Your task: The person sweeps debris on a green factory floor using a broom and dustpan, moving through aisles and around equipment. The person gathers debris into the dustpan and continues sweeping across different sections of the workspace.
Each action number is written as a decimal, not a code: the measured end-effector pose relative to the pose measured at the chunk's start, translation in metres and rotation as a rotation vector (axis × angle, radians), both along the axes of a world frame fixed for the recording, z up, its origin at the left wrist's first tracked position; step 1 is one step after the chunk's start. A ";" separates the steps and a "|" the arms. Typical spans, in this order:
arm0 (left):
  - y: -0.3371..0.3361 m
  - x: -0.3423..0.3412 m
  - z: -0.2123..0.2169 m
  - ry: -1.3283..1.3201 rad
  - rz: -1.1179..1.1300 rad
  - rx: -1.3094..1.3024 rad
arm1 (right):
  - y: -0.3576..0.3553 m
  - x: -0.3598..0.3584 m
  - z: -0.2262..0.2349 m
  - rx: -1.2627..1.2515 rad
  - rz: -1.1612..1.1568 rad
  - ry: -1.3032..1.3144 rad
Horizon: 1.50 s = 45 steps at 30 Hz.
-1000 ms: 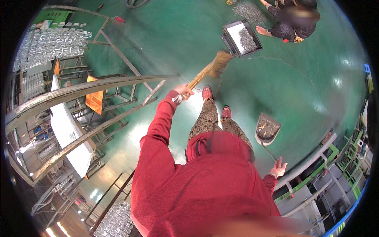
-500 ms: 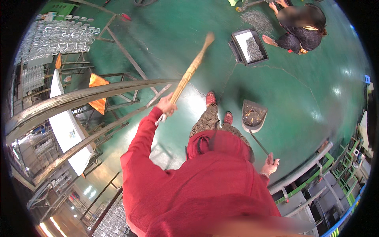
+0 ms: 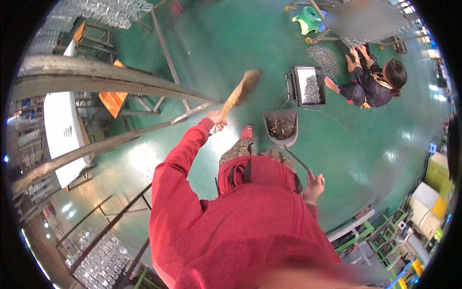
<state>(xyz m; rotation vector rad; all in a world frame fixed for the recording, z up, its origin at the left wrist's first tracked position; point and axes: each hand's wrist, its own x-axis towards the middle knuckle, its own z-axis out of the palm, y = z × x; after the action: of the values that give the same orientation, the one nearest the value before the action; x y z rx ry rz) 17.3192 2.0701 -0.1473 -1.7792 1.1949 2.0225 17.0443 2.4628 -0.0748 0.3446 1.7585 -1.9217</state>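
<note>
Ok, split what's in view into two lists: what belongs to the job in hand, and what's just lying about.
Job in hand:
- straw broom, in the left hand
- long-handled dustpan holding debris, in the right hand

Lying about:
- black tray of small grey pieces, perhaps the seated co-worker's
- green stool
- orange-brown board

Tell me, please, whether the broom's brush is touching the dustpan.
Apart. The head view shows it: green floor is visible between the broom's brush and the dustpan.

The broom (image 3: 238,96) is tan, the dustpan (image 3: 281,141) grey, the trousers (image 3: 235,150) brown-patterned.
</note>
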 end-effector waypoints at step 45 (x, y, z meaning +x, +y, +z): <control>-0.121 -0.218 0.040 0.549 1.266 0.161 | -0.488 -0.308 -0.002 -0.138 0.897 0.064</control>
<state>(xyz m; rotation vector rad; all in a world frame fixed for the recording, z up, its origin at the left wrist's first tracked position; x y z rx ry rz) 17.1008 1.9489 -0.1075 -2.1957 -0.2820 3.2400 16.7362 1.9748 -0.0763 -0.4910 1.4291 -1.3707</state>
